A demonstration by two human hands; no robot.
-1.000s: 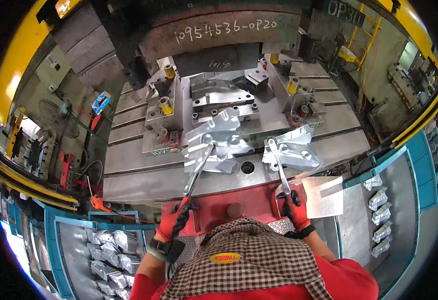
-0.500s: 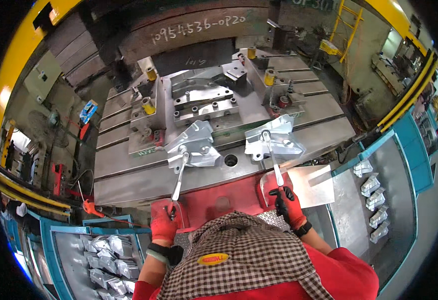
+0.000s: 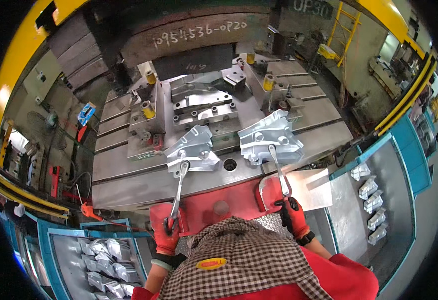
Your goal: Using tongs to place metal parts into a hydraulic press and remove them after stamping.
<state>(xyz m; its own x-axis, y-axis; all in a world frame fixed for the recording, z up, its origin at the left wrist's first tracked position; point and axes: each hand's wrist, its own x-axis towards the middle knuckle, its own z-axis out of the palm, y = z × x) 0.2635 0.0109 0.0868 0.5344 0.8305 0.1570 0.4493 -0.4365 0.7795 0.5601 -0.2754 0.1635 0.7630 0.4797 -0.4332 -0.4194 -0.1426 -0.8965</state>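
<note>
My left hand (image 3: 167, 234), in a red and black glove, is closed round the handle of a long silver pick-up tool (image 3: 178, 192). Its round head touches the lower part of a bent sheet-metal part (image 3: 195, 142) at the press bed's front. My right hand (image 3: 293, 219), gloved alike, grips a second long-handled pick-up tool (image 3: 280, 176). That one's head lies against another bent sheet-metal part (image 3: 269, 131), which is tilted. Whether either part rests on the bed or hangs above it, I cannot tell.
Ahead is the grooved press bed (image 3: 129, 187) with a steel die (image 3: 206, 117) and yellow-topped posts (image 3: 149, 110). A red panel (image 3: 219, 210) edges the front. Similar parts lie in a left bin (image 3: 106, 262) and on a right tray (image 3: 374, 202). A dark upper block (image 3: 194, 37) hangs above.
The right sheet-metal part has shifted slightly left and turned, showing more of its face. The right tool's head sits lower in the view. Both hands are a little lower in the picture.
</note>
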